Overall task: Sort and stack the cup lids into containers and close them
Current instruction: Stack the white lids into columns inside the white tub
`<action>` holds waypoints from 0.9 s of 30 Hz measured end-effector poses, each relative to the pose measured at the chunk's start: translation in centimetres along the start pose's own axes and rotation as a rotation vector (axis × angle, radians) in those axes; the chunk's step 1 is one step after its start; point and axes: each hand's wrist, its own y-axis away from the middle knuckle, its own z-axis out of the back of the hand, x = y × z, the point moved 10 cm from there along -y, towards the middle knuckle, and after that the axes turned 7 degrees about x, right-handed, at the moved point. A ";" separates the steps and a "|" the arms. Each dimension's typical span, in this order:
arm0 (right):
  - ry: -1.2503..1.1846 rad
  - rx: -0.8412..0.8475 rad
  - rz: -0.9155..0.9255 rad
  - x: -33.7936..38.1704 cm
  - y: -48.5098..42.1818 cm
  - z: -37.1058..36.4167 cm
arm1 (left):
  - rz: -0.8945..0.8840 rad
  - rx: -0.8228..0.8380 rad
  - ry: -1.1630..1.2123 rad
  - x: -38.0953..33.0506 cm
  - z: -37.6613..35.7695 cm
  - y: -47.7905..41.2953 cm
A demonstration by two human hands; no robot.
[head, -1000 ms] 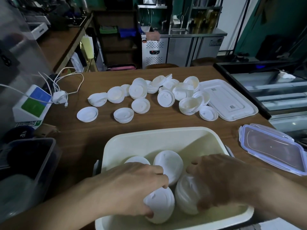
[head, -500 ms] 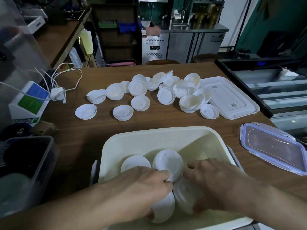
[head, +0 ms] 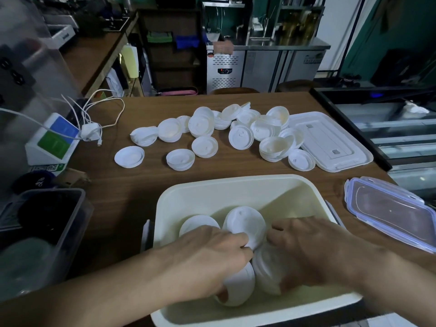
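A person's left hand [head: 207, 257] and right hand [head: 313, 250], both bare, knuckles ridged across the backs, forearms uncovered behind each wrist

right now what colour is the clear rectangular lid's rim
Pale purple-blue on the clear rectangular plastic lid, best in the head view.

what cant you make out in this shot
All in the head view:
- How many lids sit in the bin: hidden under the left hand and right hand.
- The bin's near edge: cut off by the bottom of the frame.
- What the dark box at left holds: too dark and blurred.
- The clear lid: its right end is cut off by the frame edge.
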 end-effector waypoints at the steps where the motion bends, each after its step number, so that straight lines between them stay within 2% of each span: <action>1: 0.000 -0.006 0.003 0.0 0.0 0.0 | 0.005 0.004 0.004 0.0 0.1 0.1; 4: -0.041 -0.009 0.010 -0.4 0.4 0.3 | 0.060 0.070 0.056 0.7 -0.2 0.4; 10: -0.124 -0.126 0.052 -2.1 0.4 3.3 | 0.074 -0.003 0.252 3.1 3.3 1.6; 16: -0.255 -0.333 0.196 -2.7 0.9 8.1 | 0.080 -0.202 0.363 6.5 6.8 2.6; 21: -0.425 -0.526 0.312 -4.0 0.6 13.1 | 0.088 -0.456 0.464 10.5 10.0 4.3; 24: -0.532 -0.621 0.327 -5.6 -1.1 15.7 | 0.193 -0.576 0.539 15.0 10.5 5.0; 27: -0.551 -0.651 0.322 -6.9 -4.5 17.3 | 0.368 -0.627 0.614 20.7 8.9 5.1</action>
